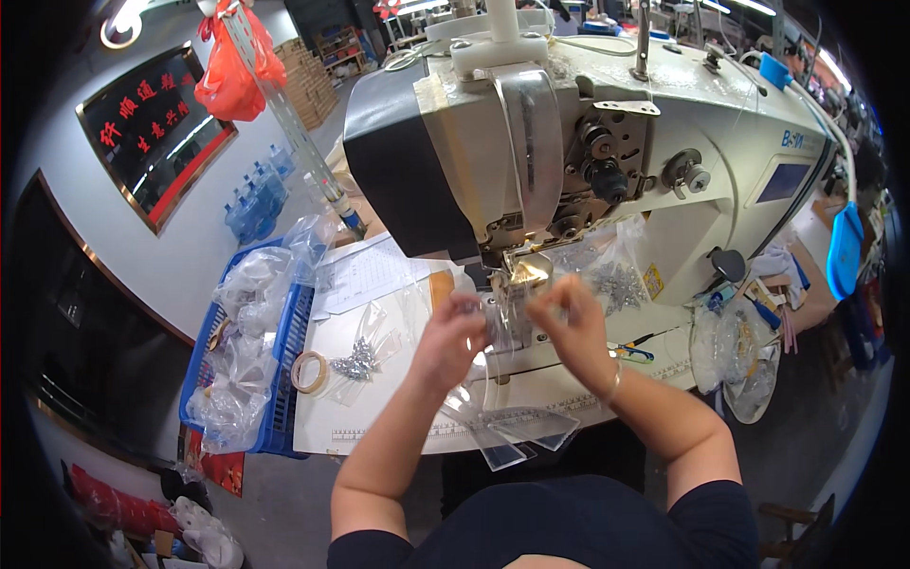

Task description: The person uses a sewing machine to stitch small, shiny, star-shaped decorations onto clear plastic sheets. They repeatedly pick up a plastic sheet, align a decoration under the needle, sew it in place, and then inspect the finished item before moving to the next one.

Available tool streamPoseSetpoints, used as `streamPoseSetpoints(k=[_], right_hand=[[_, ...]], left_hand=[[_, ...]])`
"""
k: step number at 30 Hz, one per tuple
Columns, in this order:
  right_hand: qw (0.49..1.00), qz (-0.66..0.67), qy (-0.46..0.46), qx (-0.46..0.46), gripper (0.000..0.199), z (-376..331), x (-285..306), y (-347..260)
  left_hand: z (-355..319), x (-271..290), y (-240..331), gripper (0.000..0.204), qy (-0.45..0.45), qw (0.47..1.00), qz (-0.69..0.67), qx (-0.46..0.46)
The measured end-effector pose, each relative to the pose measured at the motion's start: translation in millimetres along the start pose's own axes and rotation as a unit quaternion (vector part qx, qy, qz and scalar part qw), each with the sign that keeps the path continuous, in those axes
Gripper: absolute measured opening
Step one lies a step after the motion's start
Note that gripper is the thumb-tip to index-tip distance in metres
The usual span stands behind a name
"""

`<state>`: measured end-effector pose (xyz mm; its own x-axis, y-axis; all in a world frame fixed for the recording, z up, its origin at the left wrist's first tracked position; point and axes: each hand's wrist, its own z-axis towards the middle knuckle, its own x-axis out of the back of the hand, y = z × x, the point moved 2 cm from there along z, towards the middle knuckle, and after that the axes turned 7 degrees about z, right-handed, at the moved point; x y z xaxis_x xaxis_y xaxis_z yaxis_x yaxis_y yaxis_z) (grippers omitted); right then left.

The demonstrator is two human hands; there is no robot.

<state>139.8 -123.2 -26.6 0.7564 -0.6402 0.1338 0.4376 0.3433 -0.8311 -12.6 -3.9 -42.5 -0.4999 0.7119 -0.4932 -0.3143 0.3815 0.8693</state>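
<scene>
An industrial sewing machine (441,142) fills the upper middle, its needle area lit. My left hand (453,337) is closed just left of the needle, with curled fingers on a clear plastic strip (507,455) that trails down over the table's front edge. My right hand (569,318) is raised at the right of the needle, thumb and fingers pinched together. Motion blur hides what, if anything, lies between its fingertips. Small silvery metal pieces (355,361) lie heaped on clear plastic left of my left hand. Another silvery pile (621,284) sits behind my right hand.
At the left stands a blue basket (284,365) stuffed with clear plastic bags. A tape roll (309,372) and paper sheets (365,275) lie on the white table (322,422). Yellow-handled thread snips (633,354) rest right of my right hand. A bag of scraps (744,356) hangs at the right edge.
</scene>
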Motion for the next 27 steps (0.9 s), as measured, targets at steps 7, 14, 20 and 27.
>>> streamPoseSetpoints(k=[7,14,20,27], right_hand=[[0.935,-0.311,-0.167,0.027,0.040,-78,89,60],[0.946,-0.314,-0.067,0.044,0.026,-82,101,80],[0.937,-0.327,-0.040,0.118,0.019,-65,121,68],[0.930,-0.233,-0.267,0.103,0.037,-66,33,-23]], left_hand=[[-67,17,-29,0.024,0.007,0.995,-0.075,0.058],[-83,13,-39,0.024,0.025,0.994,-0.038,0.095],[-87,18,-39,0.022,0.031,0.993,-0.021,0.116],[-85,13,-39,0.021,0.014,0.991,0.004,0.135]])
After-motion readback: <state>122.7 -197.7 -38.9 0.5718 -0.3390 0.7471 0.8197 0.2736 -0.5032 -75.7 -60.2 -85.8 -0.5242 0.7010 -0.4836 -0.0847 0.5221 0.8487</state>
